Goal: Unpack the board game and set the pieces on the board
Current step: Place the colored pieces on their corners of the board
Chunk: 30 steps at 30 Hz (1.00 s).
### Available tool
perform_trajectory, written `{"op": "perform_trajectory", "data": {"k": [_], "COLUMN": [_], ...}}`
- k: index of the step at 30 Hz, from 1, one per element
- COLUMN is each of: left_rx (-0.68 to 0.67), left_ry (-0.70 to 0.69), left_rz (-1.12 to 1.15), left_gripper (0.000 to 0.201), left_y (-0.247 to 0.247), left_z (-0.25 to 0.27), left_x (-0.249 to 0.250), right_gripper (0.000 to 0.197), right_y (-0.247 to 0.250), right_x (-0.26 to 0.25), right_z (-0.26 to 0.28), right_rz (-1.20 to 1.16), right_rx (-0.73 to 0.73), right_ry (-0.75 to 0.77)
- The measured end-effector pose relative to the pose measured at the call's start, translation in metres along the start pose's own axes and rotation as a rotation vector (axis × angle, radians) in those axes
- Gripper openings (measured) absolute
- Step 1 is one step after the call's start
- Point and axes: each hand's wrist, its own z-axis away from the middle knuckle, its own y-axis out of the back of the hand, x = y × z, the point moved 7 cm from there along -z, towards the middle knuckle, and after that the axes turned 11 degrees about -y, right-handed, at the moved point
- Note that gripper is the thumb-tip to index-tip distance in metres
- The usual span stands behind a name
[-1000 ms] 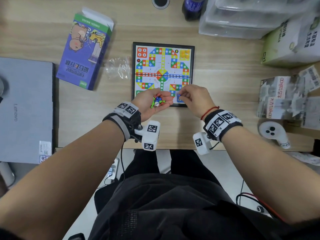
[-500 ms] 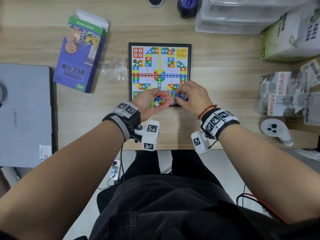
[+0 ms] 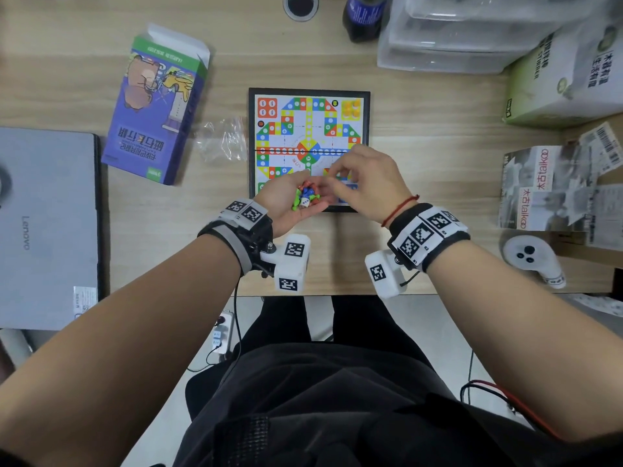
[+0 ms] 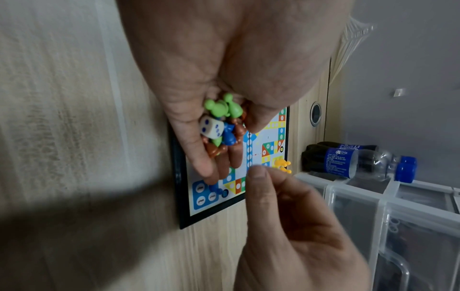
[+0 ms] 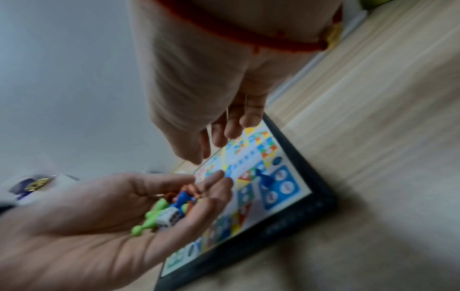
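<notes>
While the left hand (image 3: 292, 201) cups green, blue and brown pieces (image 4: 225, 126) with a die (image 4: 211, 128), the right hand (image 3: 365, 187), fingers loosely bent and empty, hides the board's (image 3: 308, 96) lower right corner.

Left hand (image 3: 290, 200) hides board (image 3: 365, 96) corner (green).

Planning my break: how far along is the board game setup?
About a third done. The board lies open, yellow pieces fill their corner and one blue piece stands on its. The left hand cups the remaining pieces and the die; the empty right hand reaches for another.
</notes>
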Motion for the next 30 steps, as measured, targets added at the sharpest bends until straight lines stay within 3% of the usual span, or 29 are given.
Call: {"op": "perform_trajectory", "data": {"k": [5,12,17,21,27,30], "left_rx": [-0.021,-0.027,-0.024,-0.013,-0.048,-0.029], "left_ry": [-0.022,-0.028,-0.018,0.008,0.043,0.050], "left_rz": [0.077,0.073,0.055,-0.034,0.000,-0.008], "left_gripper": [0.041,0.034,0.037,0.038,0.026,0.036], "left_y": [-0.006,-0.007,-0.008,-0.008,-0.012,-0.011], "left_z": [-0.002,-0.003,-0.004,-0.003,0.002,0.001], "left_x": [0.003,0.005,0.005,0.003,-0.002,-0.004], "right_gripper": [0.017,0.015,0.009,0.007,0.010,0.011], "right_y": [-0.021,-0.028,-0.011,0.010,0.002,-0.004], "right_x": [-0.028,-0.033,-0.023,0.013,0.059,0.061], "right_z": [-0.003,-0.002,-0.004,-0.006,0.007,0.010], "right_rz": [0.095,0.151,0.033,0.003,0.109,0.120], "right_rx": [-0.207,-0.253,-0.156,-0.070,-0.146,-0.159], "right_ry": [0.114,0.143,0.057,-0.066,-0.211,-0.222]}}
